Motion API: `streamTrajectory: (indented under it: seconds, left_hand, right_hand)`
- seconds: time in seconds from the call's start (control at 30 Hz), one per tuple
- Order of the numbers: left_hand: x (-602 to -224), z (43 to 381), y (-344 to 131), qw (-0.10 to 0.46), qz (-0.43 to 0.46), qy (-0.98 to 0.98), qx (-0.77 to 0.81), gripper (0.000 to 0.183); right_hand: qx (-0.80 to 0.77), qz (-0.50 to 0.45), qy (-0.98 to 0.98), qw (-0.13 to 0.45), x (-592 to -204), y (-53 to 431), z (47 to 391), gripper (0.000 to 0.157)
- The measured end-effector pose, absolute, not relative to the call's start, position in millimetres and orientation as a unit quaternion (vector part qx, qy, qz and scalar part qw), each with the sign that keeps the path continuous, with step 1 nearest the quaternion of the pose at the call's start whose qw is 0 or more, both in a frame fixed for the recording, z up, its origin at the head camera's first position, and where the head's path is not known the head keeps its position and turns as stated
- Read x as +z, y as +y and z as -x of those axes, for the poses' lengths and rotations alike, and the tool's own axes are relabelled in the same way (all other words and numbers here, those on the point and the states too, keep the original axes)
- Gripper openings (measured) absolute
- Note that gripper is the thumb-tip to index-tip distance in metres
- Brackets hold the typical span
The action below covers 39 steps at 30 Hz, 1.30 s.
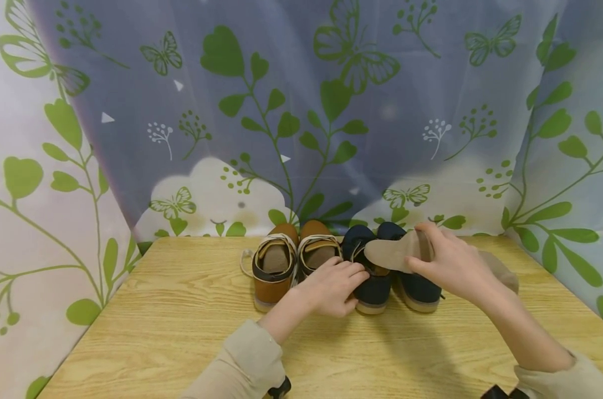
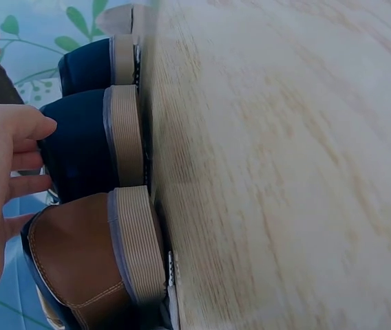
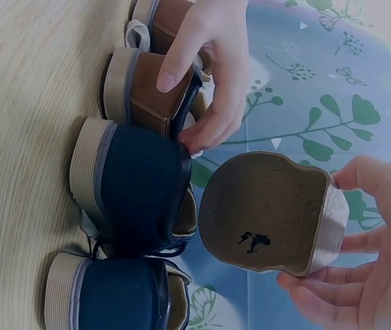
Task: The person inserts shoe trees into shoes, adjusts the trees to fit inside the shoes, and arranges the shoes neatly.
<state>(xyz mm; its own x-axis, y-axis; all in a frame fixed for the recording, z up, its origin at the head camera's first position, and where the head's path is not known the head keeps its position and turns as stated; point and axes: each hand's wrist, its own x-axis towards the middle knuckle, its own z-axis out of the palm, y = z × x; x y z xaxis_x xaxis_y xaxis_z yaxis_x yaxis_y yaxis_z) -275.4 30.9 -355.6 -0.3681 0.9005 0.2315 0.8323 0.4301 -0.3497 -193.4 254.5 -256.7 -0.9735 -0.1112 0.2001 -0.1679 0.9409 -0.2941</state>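
Note:
My right hand (image 1: 451, 260) grips a beige moulded shoe insert (image 1: 393, 252) by its broad end, thumb on one side and fingers on the other. Its hollow inside, with a small black mark, faces the right wrist camera. The insert's narrow rounded end hangs above the navy shoes. My left hand (image 1: 331, 285) reaches over the left navy shoe (image 1: 373, 293), a fingertip at its heel collar and the thumb apart from it. Beside that stands the right navy shoe (image 1: 421, 293), partly behind the insert.
Two brown shoes with pale laces, the left brown shoe (image 1: 269, 288) and the right brown shoe (image 2: 78, 251), stand left of the navy pair. A second beige insert (image 1: 501, 271) lies behind my right wrist. All are on a wooden table (image 1: 182, 316) before a patterned cloth (image 1: 301, 111).

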Motion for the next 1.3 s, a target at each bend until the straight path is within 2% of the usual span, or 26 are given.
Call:
streamTrajectory:
  seconds: [0.53, 1.3]
  left_hand:
    - [-359, 274, 29, 0.188, 0.527, -0.826, 0.070, 0.051]
    - [-360, 273, 29, 0.196, 0.516, -0.831, 0.068, 0.051]
  right_hand:
    - [0.163, -0.078, -0.982, 0.058, -259, 249, 208, 0.068]
    - [0.141, -0.085, -0.985, 0.042, -256, 235, 223, 0.066]
